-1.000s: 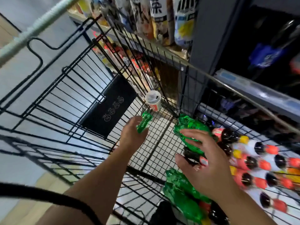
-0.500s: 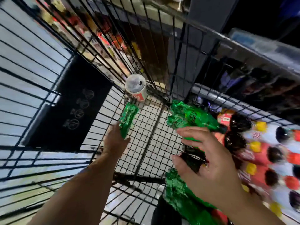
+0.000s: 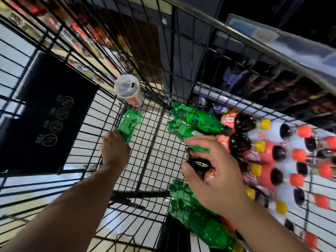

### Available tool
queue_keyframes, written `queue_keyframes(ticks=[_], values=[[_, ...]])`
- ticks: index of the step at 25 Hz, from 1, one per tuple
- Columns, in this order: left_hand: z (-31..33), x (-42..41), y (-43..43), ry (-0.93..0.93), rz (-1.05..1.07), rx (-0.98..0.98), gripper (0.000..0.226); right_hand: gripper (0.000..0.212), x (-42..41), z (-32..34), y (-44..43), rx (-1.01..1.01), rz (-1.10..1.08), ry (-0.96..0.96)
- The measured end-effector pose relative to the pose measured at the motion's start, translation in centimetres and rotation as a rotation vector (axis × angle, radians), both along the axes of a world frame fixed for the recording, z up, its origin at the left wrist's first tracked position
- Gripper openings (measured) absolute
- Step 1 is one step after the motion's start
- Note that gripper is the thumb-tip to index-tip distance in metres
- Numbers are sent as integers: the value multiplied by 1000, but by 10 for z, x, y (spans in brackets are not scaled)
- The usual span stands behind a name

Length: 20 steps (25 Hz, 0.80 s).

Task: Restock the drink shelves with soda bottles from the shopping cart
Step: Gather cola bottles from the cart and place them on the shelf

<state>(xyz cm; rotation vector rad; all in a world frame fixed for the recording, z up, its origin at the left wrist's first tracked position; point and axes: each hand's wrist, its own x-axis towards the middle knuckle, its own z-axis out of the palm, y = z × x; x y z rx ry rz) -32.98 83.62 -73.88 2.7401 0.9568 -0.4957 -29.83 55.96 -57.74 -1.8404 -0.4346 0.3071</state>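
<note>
- Step in hand: collecting stock from the shopping cart (image 3: pixel 172 51).
- Left grip (image 3: pixel 114 151) clasps one green soda bottle (image 3: pixel 129 124), which juts out beyond its fingers.
- Right grip (image 3: pixel 216 179) is spread and unclenched, with the bottle pile (image 3: pixel 196 119) directly beneath.
- Next move, judged: clasp a second bottle and lift both clear.

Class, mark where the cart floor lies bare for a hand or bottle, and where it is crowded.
Bare mesh runs down the middle, between the left hand's green bottle and the green pair, up to the can. Right side is crowded: cola bottles packed tight.
</note>
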Motion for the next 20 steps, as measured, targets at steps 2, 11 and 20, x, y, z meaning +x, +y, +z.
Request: queue_keyframes(ticks=[2,11,20], values=[[11,2,0,-27,-57,-29,74,37,1,4,-5,6,-9,19],[116,30,-23,148,-366,-253,84,48,3,6,-40,-280,62,17],[252,15,-126,-169,-1159,-249,75,94,-5,25,-68,-744,420,46]])
